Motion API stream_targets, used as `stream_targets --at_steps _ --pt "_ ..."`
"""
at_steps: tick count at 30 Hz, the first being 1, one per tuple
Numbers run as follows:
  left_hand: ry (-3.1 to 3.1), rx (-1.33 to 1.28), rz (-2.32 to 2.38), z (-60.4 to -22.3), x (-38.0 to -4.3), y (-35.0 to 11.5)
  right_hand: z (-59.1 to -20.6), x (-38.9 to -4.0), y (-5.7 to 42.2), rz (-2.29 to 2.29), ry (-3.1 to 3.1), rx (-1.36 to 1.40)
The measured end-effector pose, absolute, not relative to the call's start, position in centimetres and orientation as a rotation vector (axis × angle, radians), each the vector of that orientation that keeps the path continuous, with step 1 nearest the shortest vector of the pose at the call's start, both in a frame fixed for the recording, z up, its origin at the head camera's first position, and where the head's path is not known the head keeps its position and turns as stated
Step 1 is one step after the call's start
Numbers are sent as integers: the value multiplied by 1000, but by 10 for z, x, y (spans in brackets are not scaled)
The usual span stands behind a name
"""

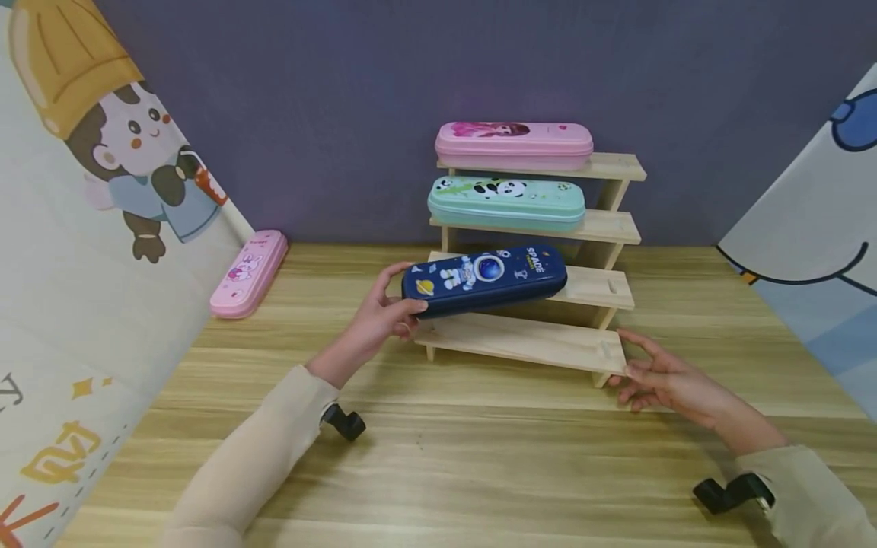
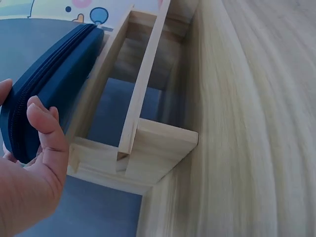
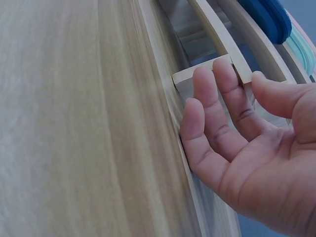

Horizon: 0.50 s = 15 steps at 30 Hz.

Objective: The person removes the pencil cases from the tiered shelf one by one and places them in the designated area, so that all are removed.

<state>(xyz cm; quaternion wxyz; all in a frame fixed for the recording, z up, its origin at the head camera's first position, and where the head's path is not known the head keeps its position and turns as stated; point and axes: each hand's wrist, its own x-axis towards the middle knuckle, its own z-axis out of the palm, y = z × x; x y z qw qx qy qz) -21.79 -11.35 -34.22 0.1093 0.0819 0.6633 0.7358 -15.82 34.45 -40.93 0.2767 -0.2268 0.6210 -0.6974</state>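
Observation:
My left hand (image 1: 384, 308) grips the left end of a navy pencil case (image 1: 486, 278) with an astronaut and the word SPACE, thumb on its near side. The case is tilted, overlapping the third tier of a wooden stepped stand (image 1: 527, 339) in the head view. In the left wrist view the zipper of the case (image 2: 54, 74) faces the camera. At the stand's right side, my right hand (image 1: 674, 380) holds the end of the lowest step, thumb at the front corner and index finger at the back. Its other fingers (image 3: 205, 89) are loosely bent by the stand's leg.
A pink case (image 1: 514, 144) with a girl picture lies on the top tier, a mint panda case (image 1: 507, 203) on the tier below. Another pink case (image 1: 249, 274) leans by the left wall panel. A dark wall (image 1: 329, 114) rises behind the wooden table (image 1: 479, 457).

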Motion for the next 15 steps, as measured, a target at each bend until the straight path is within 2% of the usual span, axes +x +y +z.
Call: stream_targets --at_steps 15 --pt "1917 322 2299 -351 -206 -147 -409 -159 344 -1881 1635 -637"
